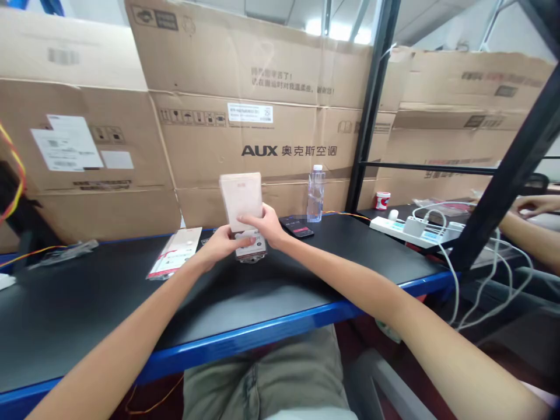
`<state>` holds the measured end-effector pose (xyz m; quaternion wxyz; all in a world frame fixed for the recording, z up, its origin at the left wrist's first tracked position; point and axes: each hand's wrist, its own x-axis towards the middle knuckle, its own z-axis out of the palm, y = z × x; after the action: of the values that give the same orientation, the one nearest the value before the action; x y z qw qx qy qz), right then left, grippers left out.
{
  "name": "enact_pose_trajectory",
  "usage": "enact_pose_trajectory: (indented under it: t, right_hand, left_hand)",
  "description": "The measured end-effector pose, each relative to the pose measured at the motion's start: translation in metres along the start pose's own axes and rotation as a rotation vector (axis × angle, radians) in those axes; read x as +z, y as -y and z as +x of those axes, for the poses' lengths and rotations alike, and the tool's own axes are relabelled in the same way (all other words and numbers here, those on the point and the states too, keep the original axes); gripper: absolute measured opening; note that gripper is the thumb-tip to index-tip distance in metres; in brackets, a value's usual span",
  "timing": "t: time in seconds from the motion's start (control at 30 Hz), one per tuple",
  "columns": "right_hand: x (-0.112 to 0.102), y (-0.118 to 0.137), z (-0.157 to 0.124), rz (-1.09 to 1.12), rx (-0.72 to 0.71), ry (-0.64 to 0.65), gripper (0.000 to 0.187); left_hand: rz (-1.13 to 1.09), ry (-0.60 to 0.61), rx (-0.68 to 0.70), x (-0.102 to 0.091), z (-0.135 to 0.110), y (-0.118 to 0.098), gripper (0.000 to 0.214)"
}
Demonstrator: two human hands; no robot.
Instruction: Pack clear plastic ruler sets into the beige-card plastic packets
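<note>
Cream pack [240, 195] stood up between two thumbs

Both hands are grasping. The left hand [224, 240] pinches the lower, printed portion, thumb across its front; the right hand [268, 226] holds from the other side, thumb on the plain face just above. Whether this is one pack or two overlapping, I cannot tell, nor whether the lower end touches the worktop [280, 286].

The step in hand looks like sorting or squaring up the pack. The next move probably calls for one hand to keep it steady while the other eases its grip, without bending the thin stock.

A flat printed packet [178, 249] lies near the left hand, on its outer side. Just beyond the right hand are a phone [298, 227] and a clear bottle [315, 195].
</note>
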<state>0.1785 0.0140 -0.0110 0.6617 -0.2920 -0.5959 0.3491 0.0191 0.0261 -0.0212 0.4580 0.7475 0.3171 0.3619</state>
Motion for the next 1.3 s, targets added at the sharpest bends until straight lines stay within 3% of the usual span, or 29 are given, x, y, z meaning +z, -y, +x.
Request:
enact_pose_trajectory:
  t: [0.3,0.6,0.67,0.77,0.9,0.97,1.03,1.1,1.2,1.3]
  right_hand:
    - [0.001,-0.013,-0.002,0.011,0.104,0.013,0.041]
    - [0.002,-0.012,0.0,0.075,0.093,0.027,0.039]
    - [0.002,-0.012,0.001,0.07,0.081,0.056,0.04]
    - [0.001,-0.017,0.001,-0.022,0.139,0.141,0.049]
    - [-0.008,-0.032,0.001,-0.378,0.196,0.23,0.054]
    - [-0.016,-0.041,0.001,-0.59,0.121,0.29,0.048]
    - [-0.023,-0.048,0.001,-0.784,-0.023,0.394,0.039]
    - [-0.028,-0.055,0.0,-0.916,-0.139,0.496,0.033]
    - [-0.031,-0.062,-0.001,-0.971,-0.131,0.562,0.024]
    - [-0.029,-0.067,-0.003,-0.979,-0.089,0.568,0.02]
  left_hand:
    - [0.023,0.04,-0.034,0.001,0.001,0.003,0.06]
    - [0.113,-0.034,-0.033,-0.002,0.0,-0.005,0.047]
    - [0.106,-0.097,-0.037,-0.009,0.001,-0.009,0.046]
    - [0.146,-0.264,-0.07,-0.035,0.004,-0.013,0.039]
    - [0.351,-0.411,-0.25,-0.098,0.003,-0.004,0.032]
    - [0.525,-0.457,-0.383,-0.127,-0.001,0.006,0.029]
    - [0.587,-0.42,-0.535,-0.147,-0.006,0.017,0.029]
    - [0.59,-0.359,-0.666,-0.158,-0.009,0.025,0.032]
    - [0.575,-0.313,-0.768,-0.163,-0.011,0.031,0.035]
    - [0.606,-0.3,-0.671,-0.168,-0.012,0.032,0.026]
